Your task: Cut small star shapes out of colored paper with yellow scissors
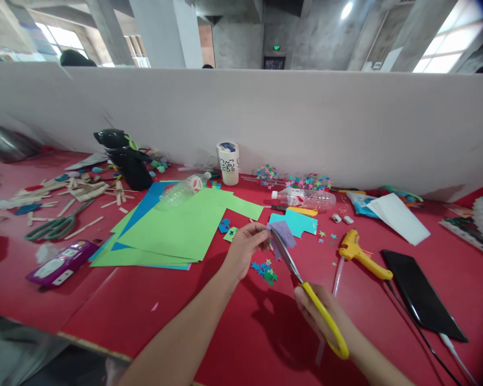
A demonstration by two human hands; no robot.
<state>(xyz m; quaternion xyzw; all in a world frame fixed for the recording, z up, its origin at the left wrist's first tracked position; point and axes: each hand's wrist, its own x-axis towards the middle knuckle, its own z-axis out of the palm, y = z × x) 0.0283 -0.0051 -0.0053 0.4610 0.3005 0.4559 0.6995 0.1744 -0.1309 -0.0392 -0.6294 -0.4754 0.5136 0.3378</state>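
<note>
My right hand (316,308) is closed around yellow-handled scissors (326,319), whose blades point up and left. The blade tips reach a piece of purple paper (285,235). At the paper's left edge, my left hand (249,241) pinches it between thumb and fingers. The blades partly cover the paper. Below my left hand, a small heap of blue and green stars (268,272) lies on the red table. Cyan paper pieces (298,221) rest just behind the purple one. Blue cut scraps (224,225) are left of my left hand.
Green sheets (173,225) overlap blue ones at the left. A yellow glue gun (360,254) and black tablet (422,295) lie at the right, with cables. Plastic bottles (306,198), a white cup (228,163), a black bottle (126,163), green scissors (58,225) and wooden sticks surround them.
</note>
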